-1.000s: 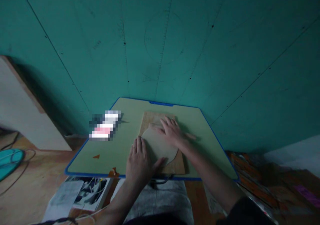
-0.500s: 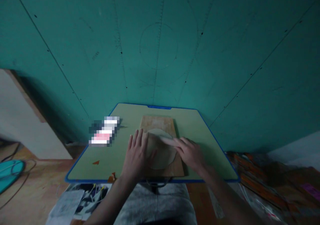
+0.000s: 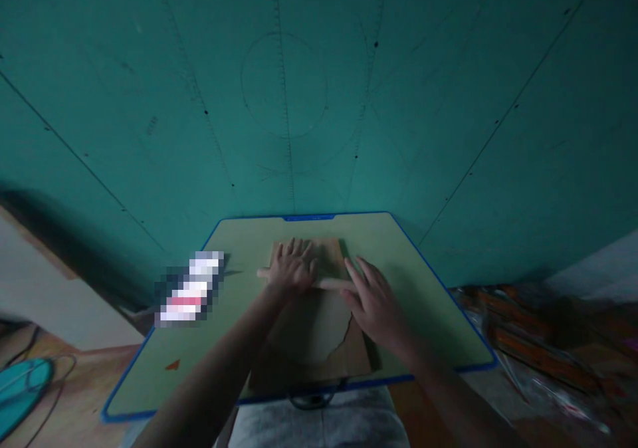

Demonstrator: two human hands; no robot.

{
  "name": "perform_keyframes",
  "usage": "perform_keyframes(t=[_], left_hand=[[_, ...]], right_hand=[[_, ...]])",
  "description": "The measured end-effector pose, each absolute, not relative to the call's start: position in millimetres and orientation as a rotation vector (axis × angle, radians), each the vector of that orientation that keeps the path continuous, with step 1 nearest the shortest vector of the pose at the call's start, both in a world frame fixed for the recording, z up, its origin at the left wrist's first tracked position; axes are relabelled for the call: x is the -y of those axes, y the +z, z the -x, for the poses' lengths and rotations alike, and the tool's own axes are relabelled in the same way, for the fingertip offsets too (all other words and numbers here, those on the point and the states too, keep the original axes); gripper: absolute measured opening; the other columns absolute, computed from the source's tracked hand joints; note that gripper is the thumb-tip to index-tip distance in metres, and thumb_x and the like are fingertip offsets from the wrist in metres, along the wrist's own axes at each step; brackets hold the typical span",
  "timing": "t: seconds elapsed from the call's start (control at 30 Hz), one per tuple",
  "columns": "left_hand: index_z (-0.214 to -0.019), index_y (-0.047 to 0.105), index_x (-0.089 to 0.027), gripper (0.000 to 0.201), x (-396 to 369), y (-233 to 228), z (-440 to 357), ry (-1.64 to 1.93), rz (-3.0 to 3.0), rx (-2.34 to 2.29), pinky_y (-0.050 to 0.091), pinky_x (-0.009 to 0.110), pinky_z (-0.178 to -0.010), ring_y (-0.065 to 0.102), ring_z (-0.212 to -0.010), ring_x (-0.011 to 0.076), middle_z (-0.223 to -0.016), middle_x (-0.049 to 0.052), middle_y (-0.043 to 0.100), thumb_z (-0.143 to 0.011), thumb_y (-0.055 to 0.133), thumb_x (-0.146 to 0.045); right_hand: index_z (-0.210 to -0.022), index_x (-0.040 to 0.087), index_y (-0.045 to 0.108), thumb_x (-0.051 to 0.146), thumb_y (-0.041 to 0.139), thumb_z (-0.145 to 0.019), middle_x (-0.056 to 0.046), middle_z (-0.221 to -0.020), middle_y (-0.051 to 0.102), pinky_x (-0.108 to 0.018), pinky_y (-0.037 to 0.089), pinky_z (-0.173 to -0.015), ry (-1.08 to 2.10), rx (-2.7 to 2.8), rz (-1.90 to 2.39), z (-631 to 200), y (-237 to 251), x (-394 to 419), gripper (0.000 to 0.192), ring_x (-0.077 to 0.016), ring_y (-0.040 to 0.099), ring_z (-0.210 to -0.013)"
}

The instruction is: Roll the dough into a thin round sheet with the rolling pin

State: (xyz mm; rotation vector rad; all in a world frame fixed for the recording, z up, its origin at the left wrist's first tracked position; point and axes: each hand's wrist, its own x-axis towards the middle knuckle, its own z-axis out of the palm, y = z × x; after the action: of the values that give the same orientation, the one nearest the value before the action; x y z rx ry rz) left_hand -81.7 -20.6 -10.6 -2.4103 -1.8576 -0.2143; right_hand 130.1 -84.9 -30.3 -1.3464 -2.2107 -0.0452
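A thin wooden rolling pin (image 3: 331, 284) lies nearly crosswise over a flat, pale sheet of dough (image 3: 314, 332). Under the dough is a wooden board (image 3: 356, 355). My left hand (image 3: 292, 268) rests on the pin's left part, palm down with fingers stretched forward and spread; the pin's tip pokes out to its left. At the pin's right end is my right hand (image 3: 371, 298), its fingers extended and apart, the thumb side touching or very close to the pin. My left hand and forearm hide part of the dough's upper left.
The board lies on a light folding table (image 3: 409, 288) with a blue rim. A pixelated rectangular item (image 3: 192, 288) is on the table's left side, and a small orange scrap (image 3: 173, 365) lies nearer. Behind stands a green wall (image 3: 309, 102). Clutter (image 3: 538, 348) covers the floor at right.
My left hand has gone from lying flat at the dough's left side to resting on the rolling pin. My right hand has loosened from gripping the pin's end. The pin is now straighter across.
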Motion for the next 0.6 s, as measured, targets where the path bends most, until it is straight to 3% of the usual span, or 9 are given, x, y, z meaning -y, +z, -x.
perform_keyframes(t=[0.17, 0.43, 0.6], left_hand=[[-0.147, 0.048, -0.016, 0.053, -3, -5, 74, -0.189, 2.454, 1.854, 0.032, 0.054, -0.117, 0.037, -0.146, 0.0329, -0.155, 0.015, 0.046, -0.102, 0.033, -0.041], [-0.145, 0.049, -0.006, 0.056, 101, -22, 87, -0.341, 2.348, 1.719, 0.031, 0.052, -0.119, 0.037, -0.146, 0.0375, -0.153, 0.021, 0.047, -0.103, 0.033, -0.040], [-0.148, 0.047, -0.010, 0.053, 63, -13, 76, -0.250, 2.365, 1.842, 0.028, 0.052, -0.120, 0.034, -0.147, 0.0345, -0.153, 0.017, 0.048, -0.102, 0.034, -0.035]], right_hand=[[-0.145, 0.017, 0.047, 0.045, 0.038, -0.104, -0.019, -0.147, 0.051, -0.053, 0.047, -0.109, 0.031, 2.041, 1.327, -146, -34, 94, 0.051, -0.0313, 0.048, -0.137], [-0.141, 0.022, 0.048, 0.036, 0.045, -0.103, -0.016, -0.145, 0.051, -0.051, 0.047, -0.109, 0.204, 1.856, 1.216, -142, -35, 126, 0.041, -0.0283, 0.046, -0.139], [-0.138, 0.022, 0.050, 0.035, 0.048, -0.101, -0.015, -0.140, 0.055, -0.050, 0.048, -0.107, 0.224, 1.810, 1.215, -154, -40, 131, 0.039, -0.0282, 0.050, -0.135]])
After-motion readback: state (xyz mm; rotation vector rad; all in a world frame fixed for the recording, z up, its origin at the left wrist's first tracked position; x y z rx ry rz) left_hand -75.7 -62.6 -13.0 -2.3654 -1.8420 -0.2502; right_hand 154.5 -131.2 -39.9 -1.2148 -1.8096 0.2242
